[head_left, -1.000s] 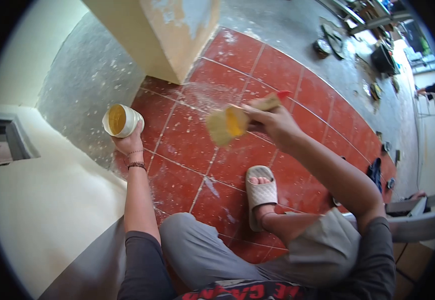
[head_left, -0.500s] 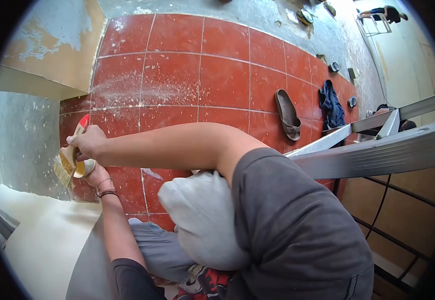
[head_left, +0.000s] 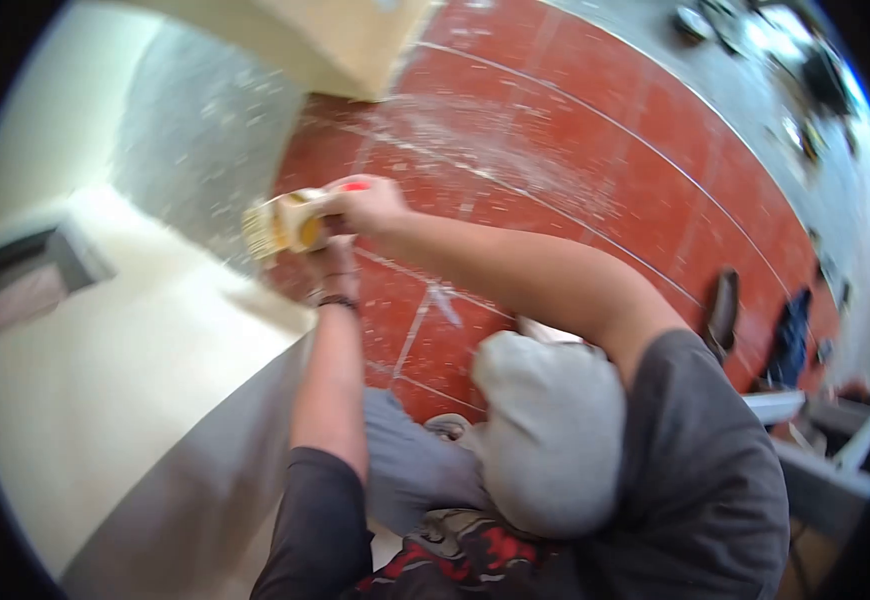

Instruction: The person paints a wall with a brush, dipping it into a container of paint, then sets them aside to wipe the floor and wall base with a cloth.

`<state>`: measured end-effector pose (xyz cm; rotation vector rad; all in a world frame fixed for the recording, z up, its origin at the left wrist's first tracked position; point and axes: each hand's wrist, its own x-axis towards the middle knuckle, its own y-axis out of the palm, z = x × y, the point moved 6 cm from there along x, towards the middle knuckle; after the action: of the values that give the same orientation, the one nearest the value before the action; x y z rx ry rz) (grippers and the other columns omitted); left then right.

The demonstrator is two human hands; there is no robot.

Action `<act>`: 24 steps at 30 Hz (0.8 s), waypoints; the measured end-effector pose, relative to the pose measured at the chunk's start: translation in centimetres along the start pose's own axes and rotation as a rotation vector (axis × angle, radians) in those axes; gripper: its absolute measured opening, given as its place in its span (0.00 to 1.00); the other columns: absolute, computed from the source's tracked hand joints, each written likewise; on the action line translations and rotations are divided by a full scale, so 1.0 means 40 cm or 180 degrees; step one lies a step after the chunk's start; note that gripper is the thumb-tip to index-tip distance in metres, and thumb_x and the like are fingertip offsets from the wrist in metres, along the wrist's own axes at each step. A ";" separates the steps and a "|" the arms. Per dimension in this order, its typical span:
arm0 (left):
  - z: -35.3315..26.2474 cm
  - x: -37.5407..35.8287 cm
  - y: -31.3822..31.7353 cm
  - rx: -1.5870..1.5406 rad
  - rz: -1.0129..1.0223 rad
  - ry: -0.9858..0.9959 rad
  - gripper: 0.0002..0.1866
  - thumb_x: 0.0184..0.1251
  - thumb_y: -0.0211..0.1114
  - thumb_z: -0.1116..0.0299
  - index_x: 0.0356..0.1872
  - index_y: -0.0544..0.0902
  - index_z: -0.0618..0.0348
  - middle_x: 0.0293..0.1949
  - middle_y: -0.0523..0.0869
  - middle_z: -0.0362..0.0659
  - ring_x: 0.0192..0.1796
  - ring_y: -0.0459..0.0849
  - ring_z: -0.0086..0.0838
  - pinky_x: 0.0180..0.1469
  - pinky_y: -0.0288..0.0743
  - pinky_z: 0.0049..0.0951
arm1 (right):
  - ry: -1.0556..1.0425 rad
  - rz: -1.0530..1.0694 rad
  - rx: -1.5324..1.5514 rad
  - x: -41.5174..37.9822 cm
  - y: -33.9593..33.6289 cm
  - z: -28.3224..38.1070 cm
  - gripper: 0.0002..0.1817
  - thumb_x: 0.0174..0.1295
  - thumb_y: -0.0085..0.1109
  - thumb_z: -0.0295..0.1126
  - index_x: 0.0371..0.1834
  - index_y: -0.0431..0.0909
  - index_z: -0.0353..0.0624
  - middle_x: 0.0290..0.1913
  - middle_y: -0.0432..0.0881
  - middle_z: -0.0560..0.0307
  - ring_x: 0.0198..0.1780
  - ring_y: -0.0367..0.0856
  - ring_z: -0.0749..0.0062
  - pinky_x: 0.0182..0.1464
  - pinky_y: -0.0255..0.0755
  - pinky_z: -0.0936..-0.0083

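Note:
My right hand (head_left: 370, 205) is closed around the handle of a wide paintbrush (head_left: 264, 230), whose pale bristles point left and whose red handle end shows above my fingers. Just below it, my left hand (head_left: 335, 260), with dark bracelets at the wrist, grips a small cup with a yellow inside (head_left: 311, 232). The brush overlaps the cup and hides most of it. Both hands are held over the red tiled floor (head_left: 410, 290), close to the grey wall section (head_left: 195, 130).
A cream ledge (head_left: 125, 330) runs along my left, and a beige block (head_left: 355, 40) juts out ahead. Pale dust and crumbs lie on the tiles. To the right are a brown sandal (head_left: 722, 310), a dark blue cloth (head_left: 788, 340) and a metal ladder (head_left: 820, 475).
The view has turned and shifted left, showing more of the ledge and less of the ladder. The brush now points left instead of down; both hands keep their holds.

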<state>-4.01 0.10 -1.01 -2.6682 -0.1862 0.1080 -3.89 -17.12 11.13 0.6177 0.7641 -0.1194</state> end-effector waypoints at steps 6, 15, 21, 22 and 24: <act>-0.048 0.015 -0.023 -0.2065 -0.0713 -0.0648 0.24 0.67 0.60 0.74 0.64 0.67 0.60 0.58 0.78 0.46 0.57 0.80 0.35 0.60 0.77 0.34 | 0.0178 0.0433 0.0319 0.027 0.038 -0.028 0.12 0.61 0.67 0.26 0.45 0.78 0.36 0.37 0.83 0.52 0.36 0.85 0.70 0.37 0.86 0.73; -0.042 0.026 -0.030 -0.3328 -0.0324 -0.1207 0.19 0.70 0.52 0.73 0.61 0.72 0.63 0.55 0.81 0.49 0.56 0.82 0.35 0.55 0.80 0.33 | 0.0257 0.0598 0.0278 0.030 0.031 -0.030 0.16 0.60 0.69 0.28 0.48 0.77 0.34 0.35 0.84 0.53 0.32 0.86 0.70 0.33 0.85 0.74; -0.131 0.028 -0.036 -0.0941 -0.0849 -0.0656 0.47 0.35 0.82 0.82 0.63 0.66 0.67 0.58 0.78 0.50 0.58 0.80 0.36 0.61 0.76 0.33 | 0.0101 0.0398 -0.0966 -0.037 -0.139 0.058 0.25 0.61 0.70 0.46 0.50 0.79 0.35 0.33 0.82 0.58 0.29 0.81 0.78 0.28 0.81 0.77; -0.152 0.007 -0.038 -0.0643 -0.1150 -0.0718 0.50 0.35 0.84 0.80 0.64 0.64 0.67 0.60 0.77 0.50 0.60 0.79 0.36 0.63 0.75 0.33 | -0.0240 0.0104 -0.1561 -0.018 -0.208 0.070 0.22 0.61 0.69 0.45 0.47 0.83 0.36 0.35 0.85 0.56 0.31 0.84 0.77 0.28 0.81 0.77; -0.100 -0.022 -0.006 -0.0835 -0.1200 -0.1036 0.53 0.39 0.84 0.74 0.68 0.59 0.67 0.63 0.74 0.53 0.62 0.77 0.38 0.66 0.71 0.35 | -0.0889 -0.0262 -0.2193 -0.026 -0.358 0.127 0.15 0.63 0.67 0.40 0.44 0.85 0.39 0.35 0.86 0.54 0.32 0.83 0.76 0.34 0.79 0.76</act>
<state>-4.47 -1.58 2.70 -2.7995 -0.8540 0.4214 -6.10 -31.80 7.79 -0.0866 0.5108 -0.0118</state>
